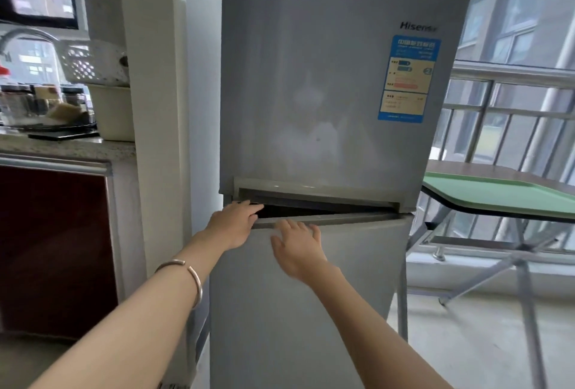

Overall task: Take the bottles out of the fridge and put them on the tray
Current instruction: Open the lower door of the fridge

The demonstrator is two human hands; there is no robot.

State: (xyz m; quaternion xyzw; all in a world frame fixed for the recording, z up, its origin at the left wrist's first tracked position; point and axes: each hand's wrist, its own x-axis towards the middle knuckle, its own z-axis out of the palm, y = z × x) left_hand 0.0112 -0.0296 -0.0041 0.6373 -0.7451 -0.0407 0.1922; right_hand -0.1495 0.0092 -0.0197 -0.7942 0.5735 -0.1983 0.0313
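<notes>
A grey two-door fridge (326, 93) stands straight ahead, both doors shut. My left hand (233, 223) has its fingertips in the dark gap at the top left edge of the lower door (311, 311). My right hand (298, 248) lies flat with fingers spread on the front of that lower door, just below its top edge. A green tray (504, 199) lies on a folding table to the right of the fridge. No bottles are in view.
A kitchen counter (62, 149) with jars, a white basket and a tap stands on the left behind a white pillar. The folding table's metal legs (522, 279) and a balcony railing are at the right. Bare floor lies under the table.
</notes>
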